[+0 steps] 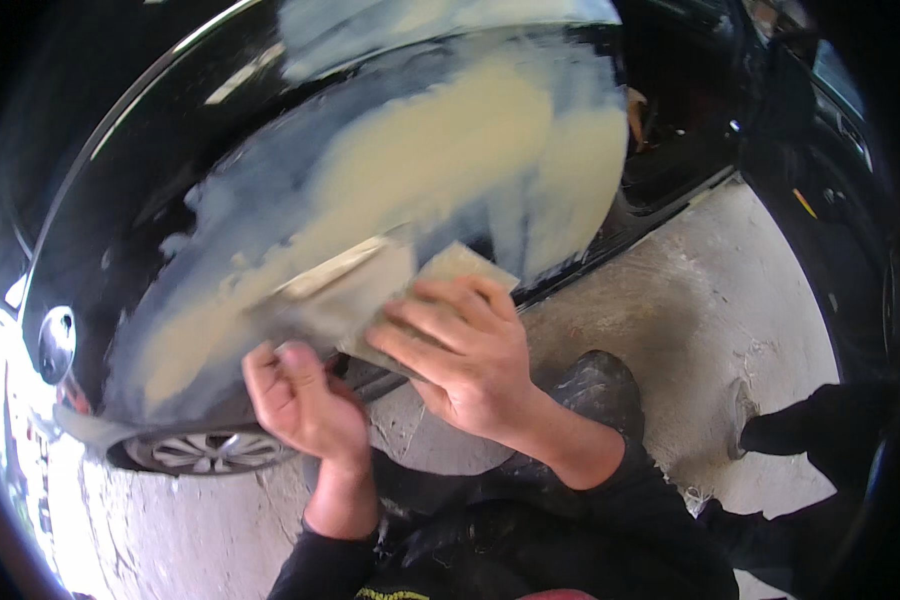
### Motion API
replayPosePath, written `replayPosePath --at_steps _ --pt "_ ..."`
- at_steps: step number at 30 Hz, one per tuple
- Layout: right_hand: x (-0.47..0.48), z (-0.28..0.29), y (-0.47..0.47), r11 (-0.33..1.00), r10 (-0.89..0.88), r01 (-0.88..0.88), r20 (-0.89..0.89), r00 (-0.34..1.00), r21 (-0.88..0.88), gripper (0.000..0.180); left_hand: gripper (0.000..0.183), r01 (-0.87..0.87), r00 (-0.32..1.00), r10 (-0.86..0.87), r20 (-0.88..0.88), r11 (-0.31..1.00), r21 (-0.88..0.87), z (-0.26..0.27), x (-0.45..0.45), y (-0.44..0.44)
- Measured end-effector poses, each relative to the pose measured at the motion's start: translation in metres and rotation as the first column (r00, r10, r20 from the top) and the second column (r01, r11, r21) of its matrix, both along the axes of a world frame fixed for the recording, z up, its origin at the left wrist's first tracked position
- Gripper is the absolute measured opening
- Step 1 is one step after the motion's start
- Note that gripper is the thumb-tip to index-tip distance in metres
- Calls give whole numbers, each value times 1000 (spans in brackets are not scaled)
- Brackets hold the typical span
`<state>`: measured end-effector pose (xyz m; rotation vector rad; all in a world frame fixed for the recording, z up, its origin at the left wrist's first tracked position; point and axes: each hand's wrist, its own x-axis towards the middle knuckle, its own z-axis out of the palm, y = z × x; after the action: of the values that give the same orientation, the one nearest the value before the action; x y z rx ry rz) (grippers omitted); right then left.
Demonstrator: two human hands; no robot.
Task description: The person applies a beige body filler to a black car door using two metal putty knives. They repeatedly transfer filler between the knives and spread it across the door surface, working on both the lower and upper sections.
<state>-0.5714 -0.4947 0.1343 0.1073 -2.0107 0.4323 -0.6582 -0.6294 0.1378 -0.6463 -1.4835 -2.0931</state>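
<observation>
My left hand (304, 401) is raised with thumb and fingers pinched on a thin spreader blade (270, 309), which is blurred. In my right hand (465, 345) is a flat pale board (469, 262), its fingers spread over the face and gripping it. Between the hands lies a greyish plate (367, 281), with a ridge of cream body filler (337, 266) along its upper edge; how it joins the board is hidden. Behind them curves a black car's side panel (142, 187), where smoothed beige filler (435, 142) covers a sanded grey patch (255, 180).
A wheel (214, 452) sits below the panel, and a lamp (58, 343) is at the left. To the right stands an open car door (795, 165). My bent knee (600, 382) is over the concrete floor (690, 300). A shoe (739, 420) and dark trouser leg (817, 424) show at right.
</observation>
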Motion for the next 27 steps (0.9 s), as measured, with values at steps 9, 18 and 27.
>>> replayPosePath --at_steps 9,18,27 --pt "-33 29 165 859 -400 503 -486 777 97 41 17 146 953 -125 -277 987 59 18 -116 -67" --pt "-102 63 169 859 -358 505 -607 709 84 56 18 161 945 -171 -279 985 -59 12 -135 -64" --pt "-116 63 172 862 -342 502 -645 684 75 58 21 159 934 -163 -317 987 -40 6 -140 -67"
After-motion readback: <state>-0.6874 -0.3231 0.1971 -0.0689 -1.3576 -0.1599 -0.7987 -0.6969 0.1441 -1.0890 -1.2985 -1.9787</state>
